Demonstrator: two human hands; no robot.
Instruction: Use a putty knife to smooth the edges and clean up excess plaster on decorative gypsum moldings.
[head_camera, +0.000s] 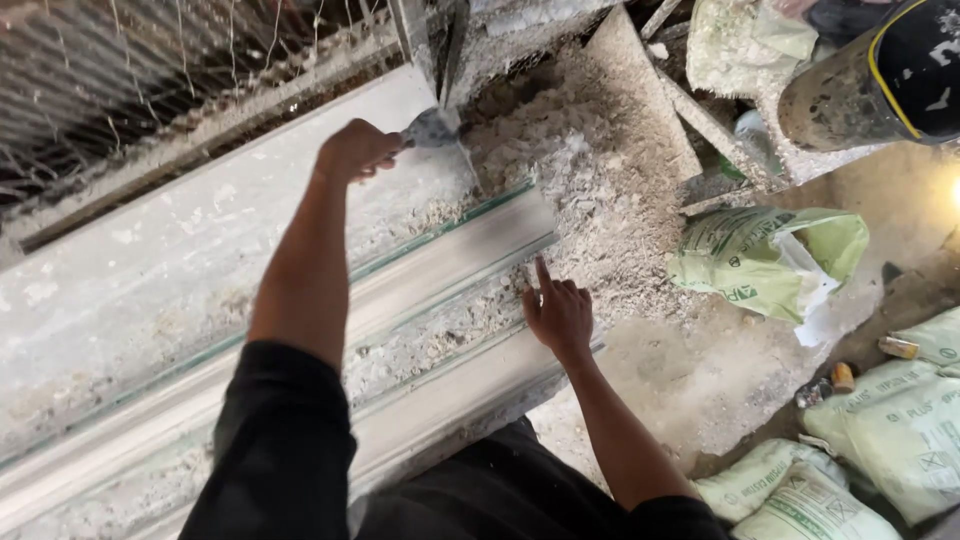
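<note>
You are gripping a scraper in your left hand, fist closed on its handle, blade at the long plaster moulding's far end. Your right hand is pointing one finger, others curled, touching the moulding's edge. Plaster rubble is lying at one o'clock; green sacks at three.

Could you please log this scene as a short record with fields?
Setting: dusty work area seen from above
Left hand: closed on a scraper, blade at the far end of the mould
Right hand: forefinger out, touching the mould's near edge
Mould: long, white, ridged, strewn with plaster crumbs
Debris: pale scrapings heaped past the mould's end
Bags: green sacks on the floor at right
Mesh: wire netting at top left
</note>
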